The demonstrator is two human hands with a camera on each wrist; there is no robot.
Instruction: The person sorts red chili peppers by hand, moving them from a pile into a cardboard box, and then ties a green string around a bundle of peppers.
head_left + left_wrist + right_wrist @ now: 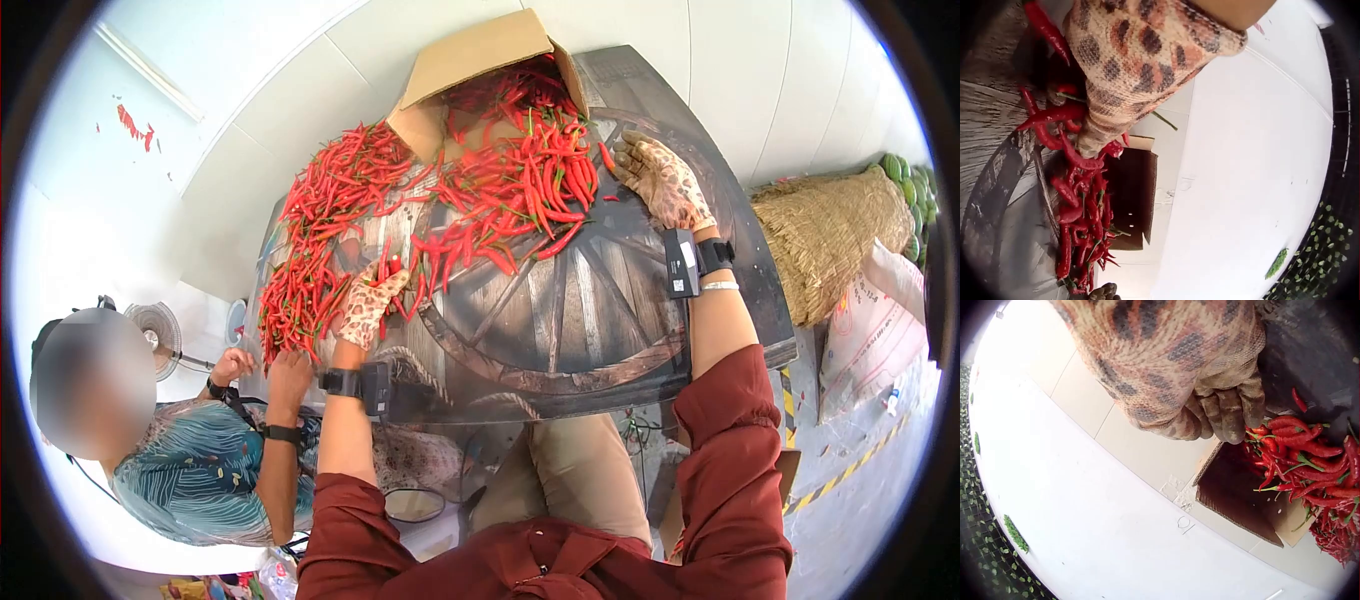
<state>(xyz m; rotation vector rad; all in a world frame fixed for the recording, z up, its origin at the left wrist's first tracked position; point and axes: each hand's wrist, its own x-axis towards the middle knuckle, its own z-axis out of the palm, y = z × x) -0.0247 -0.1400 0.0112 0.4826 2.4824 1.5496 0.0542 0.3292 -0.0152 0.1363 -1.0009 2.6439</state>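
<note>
Head view shows the work partway along, as far as can be judged: many red chillies lie outside the cardboard box (475,55), while others are inside it. The box rests tipped on its side at the far edge of the table (585,335), its mouth facing the wearer. A looser pile of chillies (560,185) spills out in front of the box, and a bigger, denser heap (345,180) spreads to the left of the box and down towards the near left edge. A few scattered chillies link the two, so the division between them looks incomplete; the spilled pile and the box's contents seem to be the part not yet dealt with.

The left hand (370,308), in a spotted glove, is nearer the wearer than the box and pinches a few chillies; how many is hidden. The right hand (662,180), gloved alike, is to the right of the box beside the pile, its fingers loosely bent and close together, with no chilli visibly gripped. Left of the box, a second person (200,470) has one bare hand (290,375) at the dense heap's near end.
</note>
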